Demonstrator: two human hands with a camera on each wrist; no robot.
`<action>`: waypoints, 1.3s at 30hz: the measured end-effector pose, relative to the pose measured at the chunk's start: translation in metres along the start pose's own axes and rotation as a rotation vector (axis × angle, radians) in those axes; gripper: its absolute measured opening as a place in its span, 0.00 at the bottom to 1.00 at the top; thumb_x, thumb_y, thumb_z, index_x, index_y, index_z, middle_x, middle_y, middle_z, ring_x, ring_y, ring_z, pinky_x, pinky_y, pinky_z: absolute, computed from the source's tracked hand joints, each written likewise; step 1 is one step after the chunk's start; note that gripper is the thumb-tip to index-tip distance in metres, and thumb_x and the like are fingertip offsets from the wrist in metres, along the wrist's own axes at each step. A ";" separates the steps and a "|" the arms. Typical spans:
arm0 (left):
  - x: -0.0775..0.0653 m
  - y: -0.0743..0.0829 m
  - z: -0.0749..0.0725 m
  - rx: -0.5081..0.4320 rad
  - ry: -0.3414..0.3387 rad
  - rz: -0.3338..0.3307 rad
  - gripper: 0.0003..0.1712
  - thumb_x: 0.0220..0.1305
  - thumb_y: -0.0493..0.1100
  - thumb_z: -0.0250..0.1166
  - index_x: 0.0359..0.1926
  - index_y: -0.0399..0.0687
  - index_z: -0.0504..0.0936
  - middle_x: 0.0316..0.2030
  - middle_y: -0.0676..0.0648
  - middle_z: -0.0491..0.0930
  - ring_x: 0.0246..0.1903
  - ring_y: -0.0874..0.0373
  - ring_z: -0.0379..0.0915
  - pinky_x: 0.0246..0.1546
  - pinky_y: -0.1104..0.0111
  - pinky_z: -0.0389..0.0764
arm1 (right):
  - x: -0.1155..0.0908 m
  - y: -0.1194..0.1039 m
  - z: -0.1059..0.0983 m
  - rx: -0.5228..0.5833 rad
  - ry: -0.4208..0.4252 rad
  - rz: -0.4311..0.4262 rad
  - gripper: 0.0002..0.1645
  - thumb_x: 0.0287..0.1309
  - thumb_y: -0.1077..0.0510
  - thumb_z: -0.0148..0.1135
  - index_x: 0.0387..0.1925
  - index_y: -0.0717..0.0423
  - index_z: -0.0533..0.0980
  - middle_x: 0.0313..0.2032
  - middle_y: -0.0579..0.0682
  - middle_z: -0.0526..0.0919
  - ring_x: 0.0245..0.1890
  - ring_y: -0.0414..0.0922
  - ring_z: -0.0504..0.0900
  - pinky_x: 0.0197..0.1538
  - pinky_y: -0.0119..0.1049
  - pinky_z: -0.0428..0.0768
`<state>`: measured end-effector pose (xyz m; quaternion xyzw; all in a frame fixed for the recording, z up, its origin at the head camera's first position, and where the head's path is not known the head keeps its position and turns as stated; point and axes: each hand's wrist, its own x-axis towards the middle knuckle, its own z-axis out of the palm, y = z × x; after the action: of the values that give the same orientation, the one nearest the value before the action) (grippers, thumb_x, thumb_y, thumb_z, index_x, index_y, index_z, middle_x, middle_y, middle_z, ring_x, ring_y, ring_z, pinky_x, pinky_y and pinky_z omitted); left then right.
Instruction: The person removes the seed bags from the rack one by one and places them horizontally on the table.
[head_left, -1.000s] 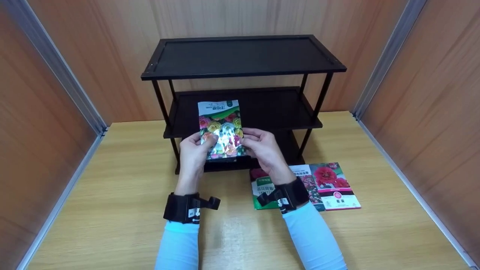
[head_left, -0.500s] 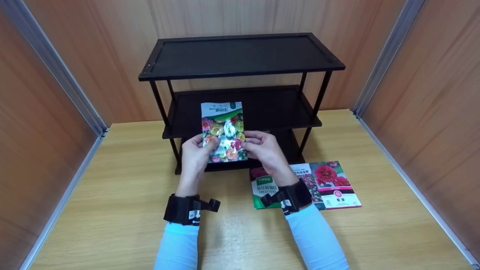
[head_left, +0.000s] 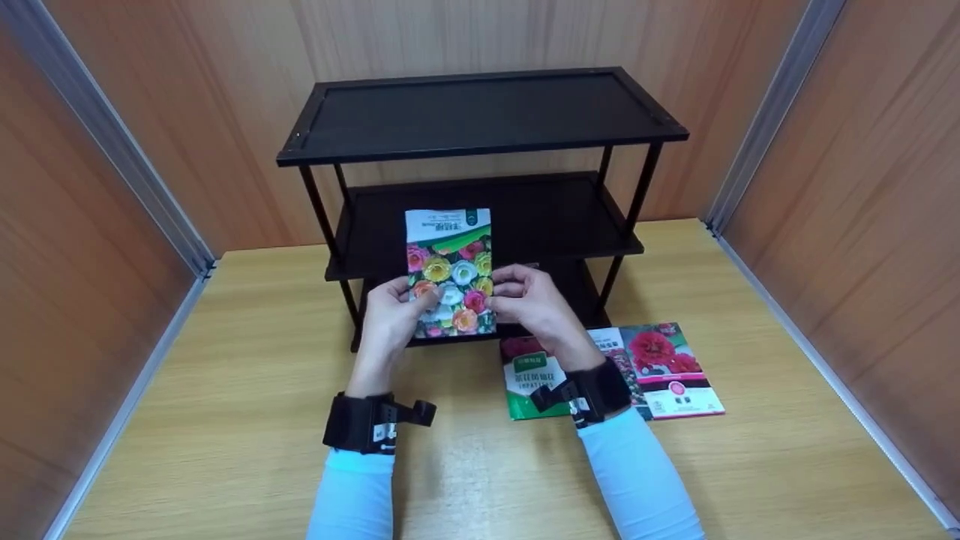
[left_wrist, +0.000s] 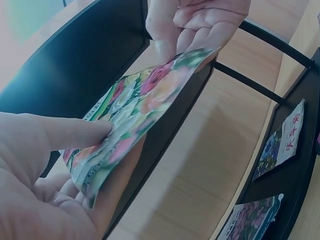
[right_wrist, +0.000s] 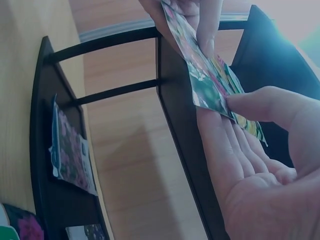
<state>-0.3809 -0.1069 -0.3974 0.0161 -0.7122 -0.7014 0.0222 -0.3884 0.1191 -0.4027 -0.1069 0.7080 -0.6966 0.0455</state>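
Note:
A flower seed packet (head_left: 457,251) with colourful blooms and a white-and-green top is held up in front of the rack's middle shelf. My left hand (head_left: 391,319) pinches its left edge, thumb on the printed face and fingers behind. On the opposite edge my right hand (head_left: 534,304) pinches it between thumb and fingers. The left wrist view shows the packet (left_wrist: 160,92) bowed between both hands. From the right wrist, its side (right_wrist: 207,82) appears with my right fingers (right_wrist: 235,150) stretched underneath.
A dark three-tier rack (head_left: 480,112) stands against the wooden back wall. On its bottom shelf lie packets, one blue-flowered (left_wrist: 280,140) and one pink-flowered (left_wrist: 252,220). Right of centre on the table are a green-and-white packet (head_left: 525,379), a partly covered one (head_left: 611,345) and a red-flowered one (head_left: 667,375).
Both hands have brought the packet slightly right and down in the head view. The bright glare on its face has faded, so the flowers show clearly. The packets on the table stay put.

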 end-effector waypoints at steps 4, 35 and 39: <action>0.001 -0.001 -0.003 0.023 -0.043 -0.012 0.18 0.64 0.37 0.72 0.52 0.33 0.83 0.39 0.40 0.89 0.36 0.54 0.86 0.36 0.69 0.85 | 0.000 0.000 -0.003 -0.043 -0.028 0.021 0.24 0.60 0.70 0.69 0.57 0.63 0.75 0.41 0.57 0.87 0.38 0.48 0.88 0.46 0.45 0.88; -0.005 0.002 -0.018 0.413 -0.250 0.118 0.08 0.66 0.41 0.73 0.45 0.48 0.90 0.38 0.48 0.88 0.38 0.52 0.83 0.44 0.61 0.82 | -0.004 -0.006 -0.024 -0.152 -0.170 -0.037 0.19 0.63 0.66 0.69 0.56 0.61 0.79 0.47 0.58 0.88 0.47 0.53 0.88 0.50 0.44 0.87; -0.005 0.001 -0.016 0.446 -0.274 0.129 0.08 0.65 0.41 0.73 0.45 0.48 0.89 0.39 0.49 0.88 0.39 0.53 0.83 0.46 0.59 0.82 | -0.005 -0.008 -0.025 -0.158 -0.157 -0.048 0.21 0.64 0.63 0.70 0.58 0.58 0.80 0.48 0.56 0.88 0.47 0.53 0.88 0.49 0.44 0.87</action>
<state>-0.3748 -0.1224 -0.3967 -0.1198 -0.8452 -0.5198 -0.0340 -0.3877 0.1443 -0.3951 -0.1813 0.7522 -0.6289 0.0757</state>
